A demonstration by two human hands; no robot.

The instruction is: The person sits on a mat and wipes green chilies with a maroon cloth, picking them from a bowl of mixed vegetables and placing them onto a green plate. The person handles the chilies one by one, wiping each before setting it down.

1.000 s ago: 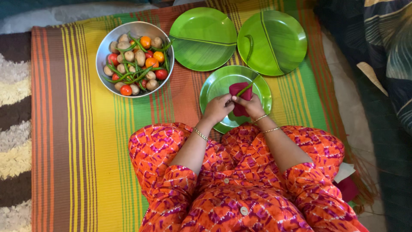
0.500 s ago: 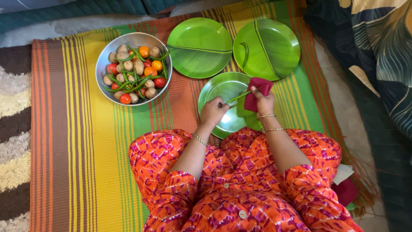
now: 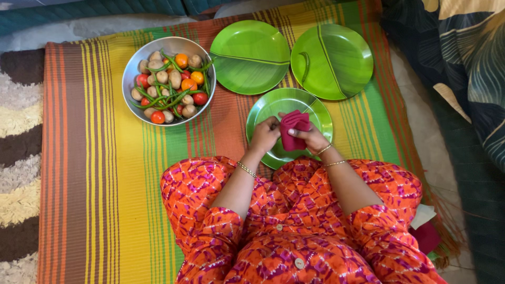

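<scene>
My right hand grips a dark red cloth bunched over the nearest green plate. My left hand is pinched shut against the cloth's left edge. It holds the end of a green chilli that the cloth wraps and hides. Both hands hover just above this plate, in front of my orange patterned lap.
A steel bowl at the upper left holds small potatoes, tomatoes and green chillies. Two leaf-patterned green plates lie beyond; the right one carries a single green chilli. All sit on a striped mat. Another red cloth lies by my right knee.
My right hand brought the red cloth back from the plate's right side to the left hand. The chilli that stretched between the hands is now covered by the cloth.
</scene>
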